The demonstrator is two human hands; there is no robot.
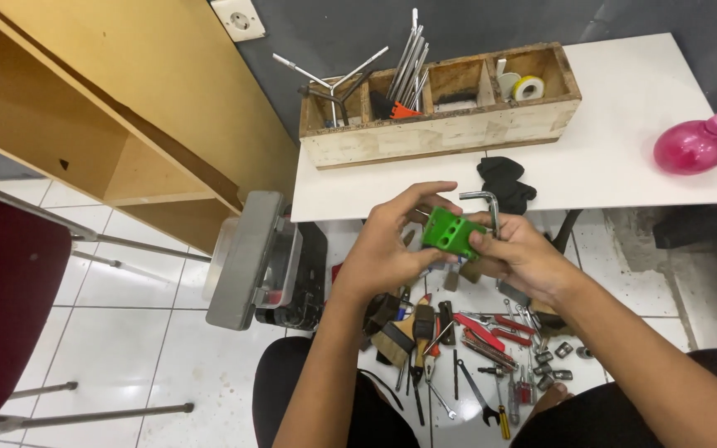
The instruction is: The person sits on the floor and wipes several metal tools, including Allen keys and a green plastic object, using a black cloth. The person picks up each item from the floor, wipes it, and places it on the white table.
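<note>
Head cam: L hand (pixel 383 249) & R hand (pixel 520 253) both clamped on green block (pixel 450 232), hex key (pixel 491 207) in R grip, steadying it over floor tools (pixel 466 348).

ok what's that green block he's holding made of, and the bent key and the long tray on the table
Green block: looks like anodised or painted metal, possibly plastic; even matte green, sharp edges, clean round holes. Bent hex key: steel, by its grey metallic sheen. Long divided tray: raw wood, pale grain showing, scuffed and stained, no varnish visible.
</note>
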